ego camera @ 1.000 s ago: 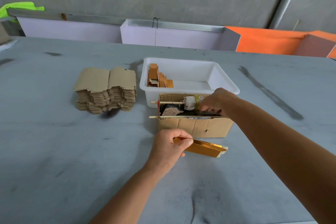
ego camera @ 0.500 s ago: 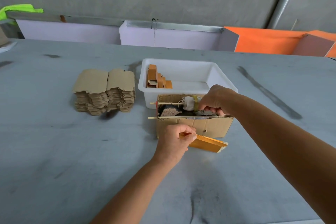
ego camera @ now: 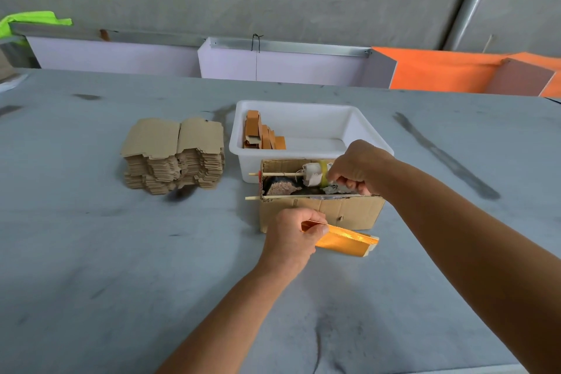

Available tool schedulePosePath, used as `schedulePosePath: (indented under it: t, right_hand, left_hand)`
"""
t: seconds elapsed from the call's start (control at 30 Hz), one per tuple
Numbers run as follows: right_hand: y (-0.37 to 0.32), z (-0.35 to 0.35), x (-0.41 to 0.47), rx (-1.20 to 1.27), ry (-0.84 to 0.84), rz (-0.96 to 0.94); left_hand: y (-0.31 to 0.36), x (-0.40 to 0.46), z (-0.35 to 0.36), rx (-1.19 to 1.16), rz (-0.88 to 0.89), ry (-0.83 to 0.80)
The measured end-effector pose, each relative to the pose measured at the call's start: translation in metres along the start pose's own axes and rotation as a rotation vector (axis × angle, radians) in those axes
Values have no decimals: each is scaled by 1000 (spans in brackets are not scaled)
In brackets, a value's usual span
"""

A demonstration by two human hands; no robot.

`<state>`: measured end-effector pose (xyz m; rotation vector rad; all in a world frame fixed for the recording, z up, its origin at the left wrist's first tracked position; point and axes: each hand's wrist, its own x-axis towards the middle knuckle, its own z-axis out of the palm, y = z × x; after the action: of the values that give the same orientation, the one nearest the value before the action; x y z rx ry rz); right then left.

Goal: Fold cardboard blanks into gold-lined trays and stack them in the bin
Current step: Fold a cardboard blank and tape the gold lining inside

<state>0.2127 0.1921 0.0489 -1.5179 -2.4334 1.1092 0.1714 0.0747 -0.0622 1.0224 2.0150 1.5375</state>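
Two hands are occupied at once, and the risks are judged to begin there. The left hand [ego camera: 292, 239] is curled round one end of a half-folded gold-lined blank [ego camera: 343, 241], pinched between thumb and fingers so that the far end is left unsupported just above the counter [ego camera: 91, 252]; a sag or twist at that free end could crease the gold lining or spring a fold open. The right hand [ego camera: 355, 167] is closed over something small inside the open cardboard box [ego camera: 321, 212], beside a white roll banded in yellow [ego camera: 315, 174] that is threaded on a wooden skewer [ego camera: 277, 174]; what exactly is pinched cannot be told. A second skewer [ego camera: 253, 198] is laid along the near top edge of the box. If the roll is tugged too hard, the skewer could be pulled from its holes or the light box dragged toward the blank, which lies just in front of it. Behind the box, touching or nearly touching it, the white plastic bin [ego camera: 309, 118] is seen with a few finished trays [ego camera: 263, 135] leaning on edge at its left side; these could be toppled by a careless drop. Left of the bin, a tall stack of flat blanks [ego camera: 174, 155] is kept apart, and appears liable to slide if knocked.
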Motion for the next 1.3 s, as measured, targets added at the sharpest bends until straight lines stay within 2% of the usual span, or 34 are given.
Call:
schedulePosePath:
  t: [0.13,0.47,0.67,1.3]
  right_hand:
    - [10,2,-3,58,27,5]
    - [37,15,-21,400,48,73]
    - [50,25,-33,500,46,46]
    - [61,37,-35,543,90,-6]
  left_hand:
    - [-1,-1,0,-3,-20,-9]
    - [-1,-2,3,-43,-51,-2]
    - [-1,-1,3,-59,-73,1]
    - [-1,-1,2,-39,-50,-10]
